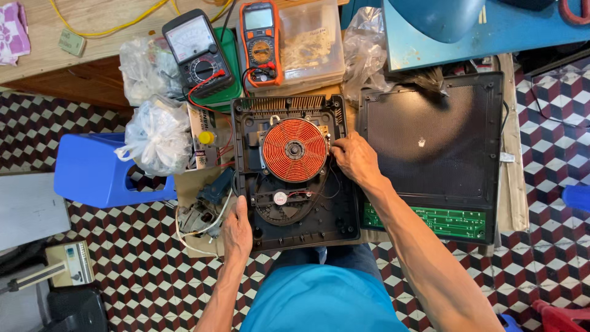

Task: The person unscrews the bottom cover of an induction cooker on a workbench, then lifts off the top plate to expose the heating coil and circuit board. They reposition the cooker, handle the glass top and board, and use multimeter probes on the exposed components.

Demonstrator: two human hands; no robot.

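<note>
An opened induction cooker base [344,212] lies in front of me, black, with a round copper coil [295,150] in its middle and a small fan [281,199] below it. My left hand [236,230] grips the base's lower left edge. My right hand [355,158] rests on the right side of the base, its fingertips touching the coil's right edge. The cooker's black glass top [430,138] lies to the right, flipped over, with a green circuit board [430,218] along its near edge.
Behind the base stand an analog multimeter [198,52], an orange digital multimeter [261,42] and a clear plastic box [313,43]. Plastic bags [157,135] and a blue stool [92,172] sit to the left. A patterned tile floor [141,270] lies below.
</note>
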